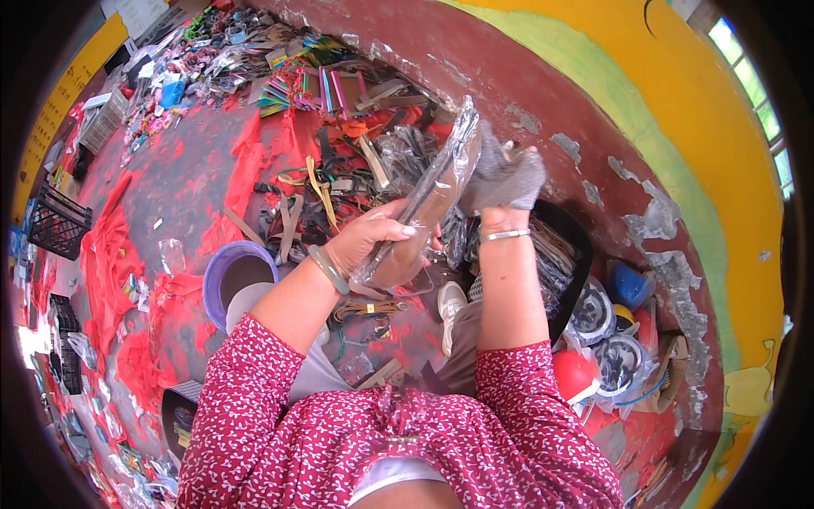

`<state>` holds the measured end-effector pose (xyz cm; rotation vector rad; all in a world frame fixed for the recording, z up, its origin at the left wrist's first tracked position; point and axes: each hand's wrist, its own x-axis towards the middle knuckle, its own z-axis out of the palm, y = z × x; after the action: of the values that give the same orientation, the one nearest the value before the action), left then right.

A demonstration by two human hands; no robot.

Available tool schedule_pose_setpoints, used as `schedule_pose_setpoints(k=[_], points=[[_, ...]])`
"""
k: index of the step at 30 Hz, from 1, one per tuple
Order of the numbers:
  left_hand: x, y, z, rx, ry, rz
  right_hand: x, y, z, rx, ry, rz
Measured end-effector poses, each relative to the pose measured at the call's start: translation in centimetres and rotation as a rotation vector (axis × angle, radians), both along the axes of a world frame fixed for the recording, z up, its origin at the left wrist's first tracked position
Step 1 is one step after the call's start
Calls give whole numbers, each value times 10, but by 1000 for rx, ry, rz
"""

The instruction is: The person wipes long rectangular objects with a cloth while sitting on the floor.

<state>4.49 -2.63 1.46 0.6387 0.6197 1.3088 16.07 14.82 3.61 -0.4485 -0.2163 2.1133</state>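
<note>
Clear plastic sleeve (428, 204), one, long and narrow, runs diagonally from the left hand (366, 240) up toward the right hand (506, 176). It holds a dark flat strip, kind not readable. Left hand: fingers curled round the sleeve's lower end, thumb laid across its front face; grip closed. One pale green bangle (329, 270) sits on that wrist. Right hand: covered by one grey knitted glove (502, 174), set at the sleeve's upper end; whether it pinches the sleeve or only touches it, cannot tell. One silver bracelet (504, 235) on the right wrist.

Below the left hand: one purple bucket (231, 270). Beyond both hands: heap of straps and bands (326, 191) on red cloth (254, 161), too many and too tangled to count. Below and to the right of the right hand: one black basin (570, 242), then one blue item (629, 286) and one red ball (572, 373).
</note>
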Motion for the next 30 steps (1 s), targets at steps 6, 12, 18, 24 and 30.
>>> schedule_pose_setpoints(k=[6, 12, 18, 24, 30], points=[[7, 8, -20, -36, 179, -103, -14, 11, -40, 378, -244, 65], [9, 12, -29, 25, 600, 37, -15, 20, -44, 405, -298, 65], [13, 18, -58, 181, 1030, 177, -7, 17, -40, 805, -717, 37], [-3, 22, -48, 85, 694, 141, 13, -10, -1, 2066, -2253, -117], [5, 26, -38, 109, 616, 207, 15, 49, -87, 1448, -1180, -226]])
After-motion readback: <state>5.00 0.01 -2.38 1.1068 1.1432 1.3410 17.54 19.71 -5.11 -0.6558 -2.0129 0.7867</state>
